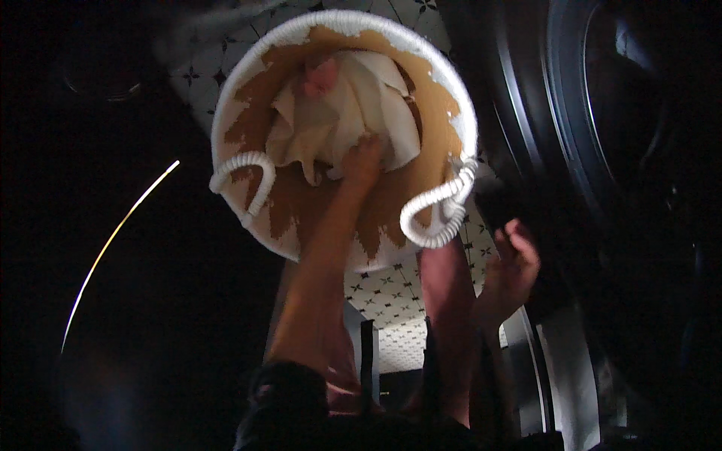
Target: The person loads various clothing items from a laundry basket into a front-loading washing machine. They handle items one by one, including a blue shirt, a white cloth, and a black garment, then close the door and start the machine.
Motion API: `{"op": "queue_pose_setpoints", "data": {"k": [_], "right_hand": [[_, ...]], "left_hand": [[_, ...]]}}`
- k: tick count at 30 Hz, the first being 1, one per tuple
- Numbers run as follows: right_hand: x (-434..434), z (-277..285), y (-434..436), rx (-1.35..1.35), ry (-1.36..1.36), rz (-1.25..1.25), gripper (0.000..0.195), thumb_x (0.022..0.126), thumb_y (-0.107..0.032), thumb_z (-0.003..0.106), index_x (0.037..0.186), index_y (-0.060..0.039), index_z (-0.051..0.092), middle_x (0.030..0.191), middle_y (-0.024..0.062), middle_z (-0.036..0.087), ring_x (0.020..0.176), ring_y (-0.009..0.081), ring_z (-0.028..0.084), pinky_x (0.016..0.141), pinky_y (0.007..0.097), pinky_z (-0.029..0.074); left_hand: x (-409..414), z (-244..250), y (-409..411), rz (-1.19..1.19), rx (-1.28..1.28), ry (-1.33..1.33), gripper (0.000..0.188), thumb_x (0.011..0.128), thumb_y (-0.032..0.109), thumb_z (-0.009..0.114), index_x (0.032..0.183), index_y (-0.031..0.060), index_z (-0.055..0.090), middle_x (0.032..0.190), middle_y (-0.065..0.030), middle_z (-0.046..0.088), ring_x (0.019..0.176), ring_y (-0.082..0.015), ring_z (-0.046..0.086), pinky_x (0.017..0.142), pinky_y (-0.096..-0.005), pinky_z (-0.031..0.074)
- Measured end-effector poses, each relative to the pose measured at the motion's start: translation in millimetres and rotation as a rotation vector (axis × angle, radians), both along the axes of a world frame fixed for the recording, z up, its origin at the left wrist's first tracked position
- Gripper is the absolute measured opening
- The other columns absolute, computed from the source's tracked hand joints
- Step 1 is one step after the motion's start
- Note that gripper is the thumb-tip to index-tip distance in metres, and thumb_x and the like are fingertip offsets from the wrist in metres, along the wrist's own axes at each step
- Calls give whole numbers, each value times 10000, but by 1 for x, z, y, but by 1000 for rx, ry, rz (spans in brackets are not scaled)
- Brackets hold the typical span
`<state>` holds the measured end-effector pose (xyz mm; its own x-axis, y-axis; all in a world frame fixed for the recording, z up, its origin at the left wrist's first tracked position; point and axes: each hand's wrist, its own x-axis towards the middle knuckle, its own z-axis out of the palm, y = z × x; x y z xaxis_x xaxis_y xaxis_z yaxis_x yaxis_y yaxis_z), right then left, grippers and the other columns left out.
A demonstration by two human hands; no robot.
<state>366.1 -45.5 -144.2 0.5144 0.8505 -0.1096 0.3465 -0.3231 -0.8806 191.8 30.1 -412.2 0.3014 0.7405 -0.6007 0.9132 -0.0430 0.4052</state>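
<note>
A round rope basket [344, 22] with a white rim, a tan inside and white coiled rope handles [434, 211] stands before me. Pale cloth items [361, 107] lie bunched in it, with a small pink piece [320, 77] on top. My left hand [364, 160] reaches down into the basket and touches the near edge of the cloth; whether its fingers grip the cloth is hard to tell. Outside the basket, to its lower right, my right hand [510, 265] is raised with its fingers apart and slightly curled, holding nothing.
Dark, glossy curved panels [569, 101], perhaps the front of an appliance, rise close on the right. Below is a patterned tile floor [389, 296], with my bare legs [448, 293] near the basket. The left side is very dark, crossed by a thin bright curved line [115, 231].
</note>
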Motion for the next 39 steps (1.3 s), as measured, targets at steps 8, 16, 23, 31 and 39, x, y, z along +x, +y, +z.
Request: {"op": "queue_pose_setpoints", "data": {"k": [8,16,23,31,39], "right_hand": [[11,-8,-40,-168,404,-257,320,859,-67,626,1148,-34,492,1210,123,498,1090,227,516,946,359,434],[6,10,-15,-151,76,-71,230,903,-73,579,1118,-3,540,1145,165,567,971,219,592,837,339,493],[-17,73,16,-126,304,-41,189,904,8,523,1089,-3,558,1128,150,579,1002,202,593,879,323,482],[-60,141,46,-318,516,133,324,894,-20,606,1199,7,502,1207,131,546,1100,167,548,938,304,448],[-91,229,92,-783,1686,-74,631,856,-429,682,1327,-73,461,1133,88,622,992,186,618,903,381,497]], "left_hand": [[-24,-35,41,567,74,-250,438,726,174,705,1128,74,560,1133,-149,580,942,-325,626,808,-432,532],[-48,-8,127,423,204,-326,489,631,73,741,1090,47,573,1088,-108,619,960,-283,603,839,-381,492],[-51,116,60,969,-9,-604,408,735,114,685,1085,-60,568,1023,-140,605,889,-177,564,798,-300,473],[-82,329,1,864,110,-656,147,675,83,671,737,-30,600,623,-64,561,583,-104,514,549,-283,446],[-89,551,-23,459,292,-985,108,633,107,662,656,81,559,582,-36,520,475,-179,495,488,-291,425]]}}
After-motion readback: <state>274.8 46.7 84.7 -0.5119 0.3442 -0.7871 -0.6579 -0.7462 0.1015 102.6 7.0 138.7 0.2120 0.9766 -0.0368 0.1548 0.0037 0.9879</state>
